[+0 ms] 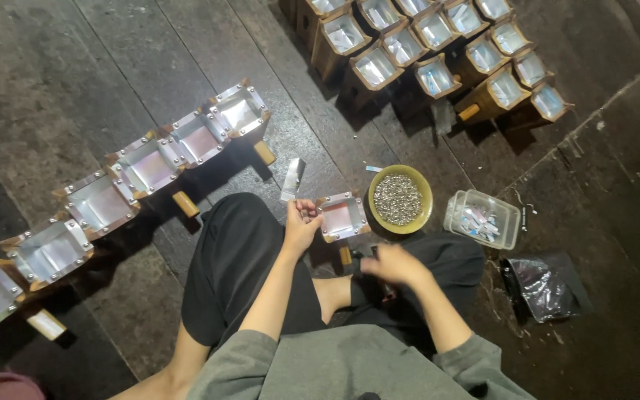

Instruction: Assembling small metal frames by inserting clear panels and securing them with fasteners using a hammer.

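I sit cross-legged on a dark floor. My left hand (301,224) is raised with fingers curled, pinching something small that I cannot make out, right beside a small wooden box with a shiny metal lining (342,217). My right hand (392,264) is blurred, low over my lap just below that box; something dark lies under it, and whether it holds it I cannot tell. A yellow-green bowl of small silvery studs (399,199) stands just right of the box.
A row of several metal-lined wooden boxes (150,167) runs along the left. A second cluster of such boxes (438,52) stands at the top. A clear plastic tray of foil pieces (481,218), a dark plastic bag (546,285) and a loose metal strip (292,178) lie nearby.
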